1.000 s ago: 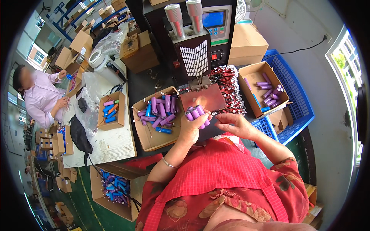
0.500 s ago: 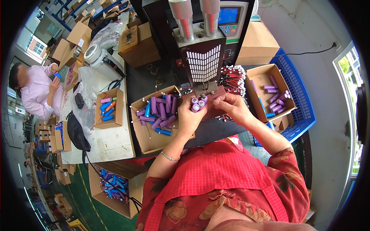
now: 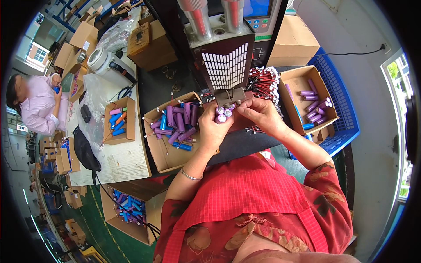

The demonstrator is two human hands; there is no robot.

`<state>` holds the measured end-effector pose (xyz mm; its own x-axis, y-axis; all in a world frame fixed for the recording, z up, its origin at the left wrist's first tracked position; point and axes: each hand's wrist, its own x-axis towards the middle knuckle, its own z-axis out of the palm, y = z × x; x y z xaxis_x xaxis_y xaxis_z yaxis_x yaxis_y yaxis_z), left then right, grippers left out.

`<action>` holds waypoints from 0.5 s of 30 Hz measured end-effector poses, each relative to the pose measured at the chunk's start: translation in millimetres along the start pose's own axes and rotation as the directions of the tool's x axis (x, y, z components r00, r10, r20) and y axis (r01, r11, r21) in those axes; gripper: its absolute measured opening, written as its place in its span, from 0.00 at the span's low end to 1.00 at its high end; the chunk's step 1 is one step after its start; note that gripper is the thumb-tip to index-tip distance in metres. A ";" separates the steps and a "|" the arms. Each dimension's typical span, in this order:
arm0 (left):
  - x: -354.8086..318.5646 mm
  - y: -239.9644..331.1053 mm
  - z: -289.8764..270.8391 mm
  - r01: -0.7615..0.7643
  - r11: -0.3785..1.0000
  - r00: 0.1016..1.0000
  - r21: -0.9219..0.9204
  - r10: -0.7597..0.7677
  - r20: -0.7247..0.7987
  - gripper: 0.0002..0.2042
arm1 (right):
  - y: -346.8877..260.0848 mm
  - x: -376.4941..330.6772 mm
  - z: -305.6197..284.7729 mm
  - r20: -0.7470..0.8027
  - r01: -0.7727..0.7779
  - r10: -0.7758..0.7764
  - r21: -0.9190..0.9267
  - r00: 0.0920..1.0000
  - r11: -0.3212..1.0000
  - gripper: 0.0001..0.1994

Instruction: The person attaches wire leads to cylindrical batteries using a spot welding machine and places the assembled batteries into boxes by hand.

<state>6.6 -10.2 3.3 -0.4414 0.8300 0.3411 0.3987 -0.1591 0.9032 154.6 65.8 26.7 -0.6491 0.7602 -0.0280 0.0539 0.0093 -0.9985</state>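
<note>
Fingers of the left hand [image 3: 212, 129] are curled narrow around a small cluster of purple cylindrical battery cells [image 3: 222, 115], their round silver end caps facing the camera. Fingers of the right hand [image 3: 259, 113] are pinched close at the cluster's right edge, touching the cells from that side; whether they grip a separate cell or merely steady the cluster cannot be told from this view. The cluster is held directly beneath the metal head [image 3: 229, 95] of the black bench machine [image 3: 223, 57], touching or very nearly touching it, above the dark work surface [image 3: 245, 144].

Just left of the left hand stands an open cardboard box of loose purple and blue cells [image 3: 175, 127], lying in disorder. Behind the right hand lies a heap of red and black wire leads [image 3: 263, 81]. Further right, a second cardboard box with a few purple cells [image 3: 309, 98] sits near a blue plastic crate [image 3: 340, 101].

On the pale table to the left, a smaller cardboard box of blue and orange cells [image 3: 117, 120] stands well apart from the hands. On the floor below, a carton of blue cells [image 3: 127, 210] is visible. At the far left, another person in a pink shirt [image 3: 37, 109] sits at separate work.
</note>
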 end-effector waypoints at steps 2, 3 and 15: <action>0.7 1.4 0.6 0.009 1.000 1.000 -0.015 -0.009 -0.006 0.13 | 1.4 1.5 0.9 -0.004 0.051 -0.051 0.009 0.999 0.999 0.08; 0.4 -0.8 0.7 -0.007 1.000 1.000 -0.011 0.007 -0.002 0.13 | 0.2 0.0 1.7 -0.008 0.045 -0.045 0.007 0.999 0.999 0.08; -2.5 -0.7 1.2 -0.034 0.999 0.999 0.038 0.035 -0.012 0.12 | 4.7 1.0 -0.4 0.022 0.090 -0.088 -0.084 0.996 0.992 0.07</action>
<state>8.5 -11.4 1.5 -0.4371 0.8174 0.3752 0.4436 -0.1669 0.8805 154.5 66.9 22.0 -0.6680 0.7418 0.0591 0.0588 0.1317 -0.9895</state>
